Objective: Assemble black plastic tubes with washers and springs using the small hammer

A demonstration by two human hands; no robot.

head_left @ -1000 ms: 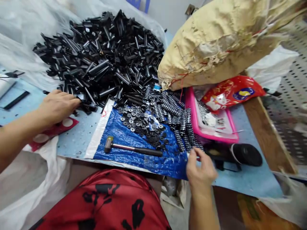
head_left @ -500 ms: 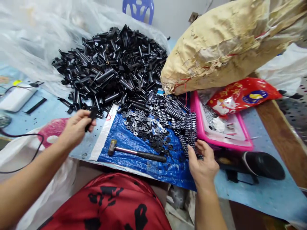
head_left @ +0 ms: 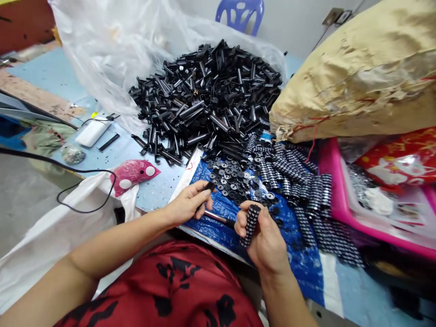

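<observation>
My left hand (head_left: 192, 202) is closed on a small black plastic piece (head_left: 209, 186), most of it hidden by the fingers. My right hand (head_left: 265, 236) is wrapped round a black ribbed cylinder (head_left: 251, 225) with rows of pale marks, held tilted. The two hands are apart, above the front of a blue plastic sheet (head_left: 218, 231). Behind them lie many small black discs (head_left: 231, 179) with holes. A hammer (head_left: 220, 218) lies on the sheet, its head hidden behind my left hand. More ribbed cylinders (head_left: 299, 181) are heaped to the right.
A large heap of black plastic parts (head_left: 204, 104) spreads at the back before a clear plastic bag (head_left: 112, 50). On the right are a bulging tan sack (head_left: 357, 81) and a pink tray (head_left: 335, 181). A pink pouch (head_left: 136, 175) and a cable (head_left: 85, 170) lie left.
My right hand has picked up a ribbed cylinder from beside the pink tray and brought it inward. My left hand has come right with its black piece. The view has turned left.
</observation>
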